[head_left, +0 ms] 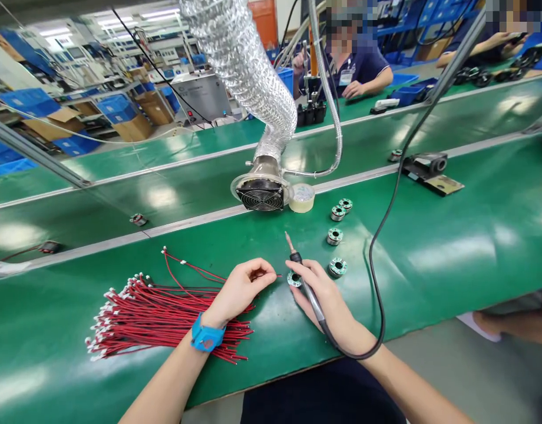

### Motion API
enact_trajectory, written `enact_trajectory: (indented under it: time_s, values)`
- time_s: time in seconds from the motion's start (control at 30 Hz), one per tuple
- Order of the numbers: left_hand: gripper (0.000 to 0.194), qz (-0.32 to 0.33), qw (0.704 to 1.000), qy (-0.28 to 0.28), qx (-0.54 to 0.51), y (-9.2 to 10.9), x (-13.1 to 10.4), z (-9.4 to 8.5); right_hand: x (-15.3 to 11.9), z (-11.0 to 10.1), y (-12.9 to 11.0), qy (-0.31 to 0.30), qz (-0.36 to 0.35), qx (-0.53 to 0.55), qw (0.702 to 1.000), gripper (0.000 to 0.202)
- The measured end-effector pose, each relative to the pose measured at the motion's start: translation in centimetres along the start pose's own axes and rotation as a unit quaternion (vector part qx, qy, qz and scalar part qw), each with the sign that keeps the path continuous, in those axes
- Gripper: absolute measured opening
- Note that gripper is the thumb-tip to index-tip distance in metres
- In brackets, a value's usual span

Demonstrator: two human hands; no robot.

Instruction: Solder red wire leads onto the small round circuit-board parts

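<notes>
My left hand [241,287], with a blue wrist strap [208,333] at its wrist, pinches a thin red wire [279,275] whose end pokes out past the fingertips. Held in my right hand [330,301] is a soldering iron [313,299], its tip pointing up and away from me. Between the thumb and fingers of that same hand sits a small ring-shaped coil part with a green circuit board [294,279] on top; whether they touch it firmly I cannot tell. Left of my left hand lies a bundle of red wires [165,318] with white connectors.
Several similar ring-shaped coil parts [335,237] stand right of centre. A fume extractor [260,194] hangs above a tape roll [301,198]. The soldering iron's black cable loops over my right forearm. An iron stand [432,171] lies back right. A co-worker [363,65] sits opposite.
</notes>
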State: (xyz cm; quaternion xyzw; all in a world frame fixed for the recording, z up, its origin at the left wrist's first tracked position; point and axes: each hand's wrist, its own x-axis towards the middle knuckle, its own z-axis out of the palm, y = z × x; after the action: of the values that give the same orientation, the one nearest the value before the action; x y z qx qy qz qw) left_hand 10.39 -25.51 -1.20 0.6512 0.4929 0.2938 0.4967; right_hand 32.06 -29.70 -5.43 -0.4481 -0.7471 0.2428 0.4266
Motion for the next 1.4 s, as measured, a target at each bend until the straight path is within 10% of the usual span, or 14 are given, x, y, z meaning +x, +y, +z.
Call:
enact_trajectory:
  time_s: [0.43, 0.93, 1.2, 1.4]
  values:
    - [0.031, -0.055, 0.996, -0.009, -0.068, 0.6, -0.2, 0.9, -0.1, 0.2, 0.2, -0.02, 0.004, 0.047, 0.999, 0.061]
    - [0.013, 0.134, 0.987, 0.007, 0.089, 0.9, -0.4, 2.7, 0.6, -0.9, -0.1, -0.05, -0.007, 0.098, 0.994, 0.068]
    - [0.014, 0.142, 0.98, 0.035, 0.132, 0.8, -0.8, 3.3, -3.6, -3.1, -1.7, 0.17, 0.041, 0.04, 0.984, 0.025]
    - [0.012, 0.155, 0.975, 0.036, 0.157, 0.8, -1.0, 3.6, -5.6, -3.4, -2.6, 0.206, 0.017, 0.012, 0.978, 0.019]
